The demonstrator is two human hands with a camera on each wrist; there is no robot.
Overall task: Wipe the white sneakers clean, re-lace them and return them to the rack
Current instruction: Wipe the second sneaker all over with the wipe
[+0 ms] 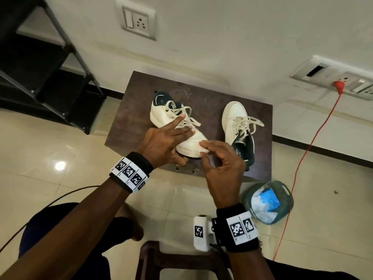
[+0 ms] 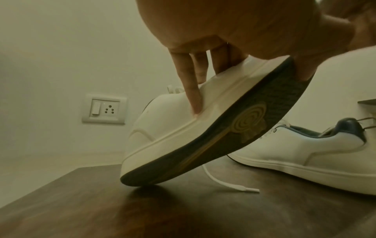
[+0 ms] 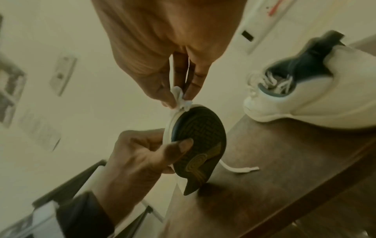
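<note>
On the dark wooden table (image 1: 133,118), one white sneaker (image 1: 163,116) is tilted with its heel down and its toe raised. My left hand (image 1: 173,138) grips its front: fingers (image 2: 193,93) lie along the upper and the thumb (image 3: 181,145) presses the dark sole (image 3: 203,133). My right hand (image 1: 205,152) pinches a small white wipe (image 3: 181,96) against the rim of the toe. The second white sneaker (image 1: 236,118) stands to the right on the table, its laces loose. A loose lace end (image 2: 240,188) lies on the table under the tilted shoe.
A black shoe rack (image 1: 40,73) stands at the left against the wall. A round teal basket (image 1: 282,190) with white wipes and a blue pack sits on the floor at the right. A red cable (image 1: 302,158) runs from a wall socket. A brown stool (image 1: 149,259) is near my knees.
</note>
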